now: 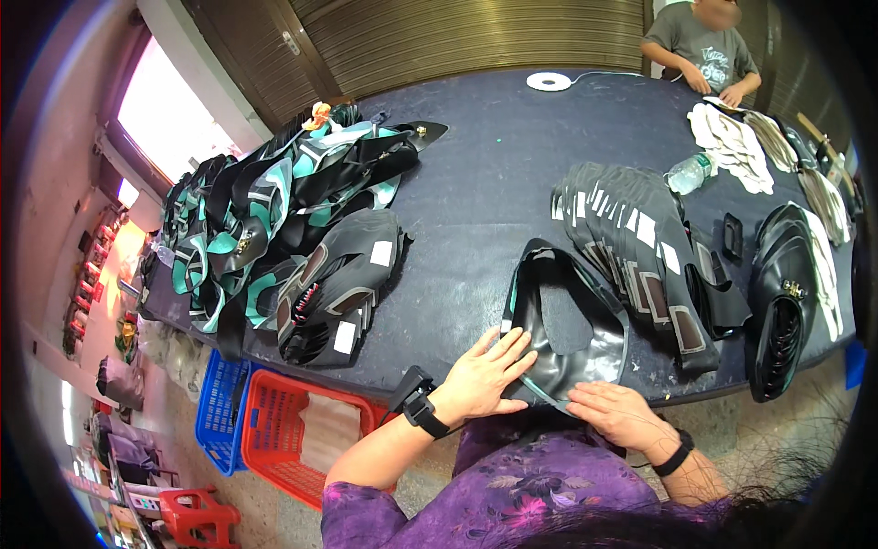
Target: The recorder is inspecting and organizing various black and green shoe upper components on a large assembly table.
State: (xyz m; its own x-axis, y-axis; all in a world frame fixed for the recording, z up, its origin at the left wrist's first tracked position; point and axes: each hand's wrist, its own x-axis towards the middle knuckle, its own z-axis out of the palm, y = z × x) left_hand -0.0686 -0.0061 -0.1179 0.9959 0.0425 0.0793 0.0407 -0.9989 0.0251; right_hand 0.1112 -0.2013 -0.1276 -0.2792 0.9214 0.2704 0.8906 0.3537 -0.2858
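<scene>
On the table edge before me lies a glossy black shoe upper piece (599,343), curved round an opening, with a thin teal edge. My left hand (494,371) rests on its left side, fingers stretched and a little apart. At the near rim, my right hand (617,416) has its fingers closed together on the edge, the thumb mostly hidden. A narrow pale-green edge (547,395) shows between the two hands. Just right of the piece, a fanned stack of black uppers (631,229) with white labels leans toward it.
Black and teal uppers (265,197) heap at the left, beside another black stack (343,274). At right are a plastic bottle (688,174), white cloth pieces (732,146) and nested black uppers (782,302). A red basket (265,448) stands below. Across the table, a person (704,50) handles pieces.
</scene>
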